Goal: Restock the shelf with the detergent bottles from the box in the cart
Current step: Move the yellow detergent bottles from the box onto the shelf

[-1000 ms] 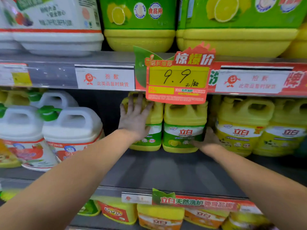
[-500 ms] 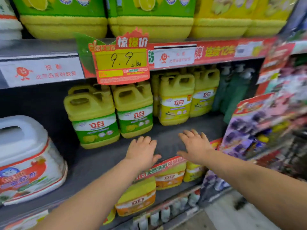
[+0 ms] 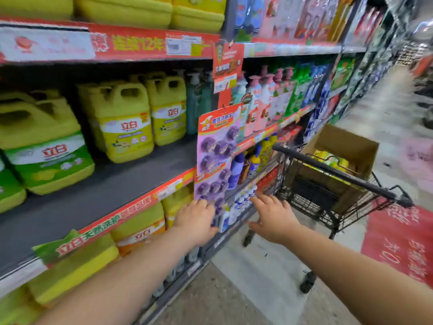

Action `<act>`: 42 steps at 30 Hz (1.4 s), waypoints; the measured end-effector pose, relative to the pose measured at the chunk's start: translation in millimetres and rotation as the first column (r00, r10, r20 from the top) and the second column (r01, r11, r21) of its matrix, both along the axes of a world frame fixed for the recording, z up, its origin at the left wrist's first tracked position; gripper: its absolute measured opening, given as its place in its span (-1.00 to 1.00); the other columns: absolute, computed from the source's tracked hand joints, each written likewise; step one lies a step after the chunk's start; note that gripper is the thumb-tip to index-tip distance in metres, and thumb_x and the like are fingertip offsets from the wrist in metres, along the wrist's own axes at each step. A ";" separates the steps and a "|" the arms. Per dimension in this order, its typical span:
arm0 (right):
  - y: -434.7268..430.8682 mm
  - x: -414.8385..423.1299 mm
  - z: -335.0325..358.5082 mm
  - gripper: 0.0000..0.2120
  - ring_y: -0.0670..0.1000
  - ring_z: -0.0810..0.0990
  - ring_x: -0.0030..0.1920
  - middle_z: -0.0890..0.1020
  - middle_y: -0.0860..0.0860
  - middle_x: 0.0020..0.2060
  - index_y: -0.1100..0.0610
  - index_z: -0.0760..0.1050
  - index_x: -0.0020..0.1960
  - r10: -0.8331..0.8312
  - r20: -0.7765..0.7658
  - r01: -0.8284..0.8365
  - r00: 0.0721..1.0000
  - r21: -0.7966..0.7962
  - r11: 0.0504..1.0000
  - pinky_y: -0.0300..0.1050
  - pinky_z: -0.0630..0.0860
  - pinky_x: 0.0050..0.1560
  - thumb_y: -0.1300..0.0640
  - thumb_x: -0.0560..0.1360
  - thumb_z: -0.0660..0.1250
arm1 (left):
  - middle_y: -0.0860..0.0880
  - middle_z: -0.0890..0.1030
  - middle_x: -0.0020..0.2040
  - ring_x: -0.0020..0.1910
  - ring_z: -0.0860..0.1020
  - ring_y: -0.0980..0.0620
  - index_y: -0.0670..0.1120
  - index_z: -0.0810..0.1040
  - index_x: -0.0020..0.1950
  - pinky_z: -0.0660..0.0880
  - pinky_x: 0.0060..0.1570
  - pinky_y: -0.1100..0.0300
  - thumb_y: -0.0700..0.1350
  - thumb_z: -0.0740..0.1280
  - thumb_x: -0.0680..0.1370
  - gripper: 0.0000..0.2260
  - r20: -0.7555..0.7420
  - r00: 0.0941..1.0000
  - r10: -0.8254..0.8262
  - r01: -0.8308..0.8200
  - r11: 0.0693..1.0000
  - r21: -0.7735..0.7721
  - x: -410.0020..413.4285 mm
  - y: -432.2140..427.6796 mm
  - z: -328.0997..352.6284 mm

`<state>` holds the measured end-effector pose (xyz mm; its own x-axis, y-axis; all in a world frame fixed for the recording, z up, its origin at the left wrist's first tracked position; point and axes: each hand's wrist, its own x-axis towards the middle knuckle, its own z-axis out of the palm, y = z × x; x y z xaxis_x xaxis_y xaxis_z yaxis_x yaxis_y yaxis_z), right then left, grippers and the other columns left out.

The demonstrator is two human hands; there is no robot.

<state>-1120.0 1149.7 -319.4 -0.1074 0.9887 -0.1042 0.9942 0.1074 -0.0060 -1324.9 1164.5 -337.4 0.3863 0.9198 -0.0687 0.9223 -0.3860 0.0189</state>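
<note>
L hand (image 3: 196, 222) & R hand (image 3: 273, 219) off bottles (image 3: 45, 146), now reaching empty toward cart (image 3: 340, 175) w/ box (image 3: 348, 142)

I face a dark grey metal shelf board (image 3: 131, 184) with a red price strip (image 3: 140, 205) along its front edge. Toward the back stands a yellow handled plastic jug with a yellow label (image 3: 127, 124). Left of that jug stand yellow jugs with green labels (image 3: 46, 148). Just right of it is a second yellow-labelled jug (image 3: 167, 111), then teal pump bottles (image 3: 194, 106). Well to the right of it and lower, a black wire cart (image 3: 328, 198) stands on the pale floor (image 3: 257, 273).
</note>
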 end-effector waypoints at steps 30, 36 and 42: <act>-155.4 534.2 -13.9 -0.33 0.16 0.10 0.49 0.19 0.03 0.49 0.01 0.07 0.49 -0.636 -0.037 0.636 0.771 -0.017 0.772 0.22 0.12 0.42 -0.18 0.50 0.23 | -0.09 0.44 0.24 0.24 0.41 -0.13 -0.06 0.39 0.28 0.38 0.16 0.00 0.22 0.22 0.50 -0.52 -0.021 0.805 -0.593 0.593 0.805 -0.012 605.9 -34.8 -5.0; -96.9 622.5 -7.1 -0.33 0.12 0.13 0.48 0.22 0.02 0.47 0.00 0.07 0.50 -0.685 -0.036 0.685 0.727 -0.011 0.728 0.21 0.10 0.42 -0.19 0.50 0.22 | -0.07 0.47 0.21 0.21 0.44 -0.11 -0.05 0.41 0.26 0.41 0.14 -0.03 0.24 0.21 0.49 -0.52 0.029 0.776 -0.630 0.630 0.777 -0.007 711.4 33.5 -5.8; -34.8 698.4 -4.7 -0.29 0.15 0.06 0.52 0.15 0.02 0.51 0.01 0.01 0.53 -0.715 -0.038 0.714 0.698 -0.032 0.699 0.23 0.03 0.46 -0.19 0.50 0.22 | -0.05 0.48 0.22 0.20 0.45 -0.08 -0.03 0.40 0.29 0.43 0.15 0.00 0.25 0.21 0.49 -0.51 0.036 0.772 -0.634 0.635 0.773 -0.006 790.9 102.0 -4.9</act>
<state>-421.6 1114.8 -324.1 0.6261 0.7685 -0.1318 0.7704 -0.6358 -0.0475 -534.1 1266.5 -342.3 0.8839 0.4639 -0.0603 0.4669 -0.8827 0.0539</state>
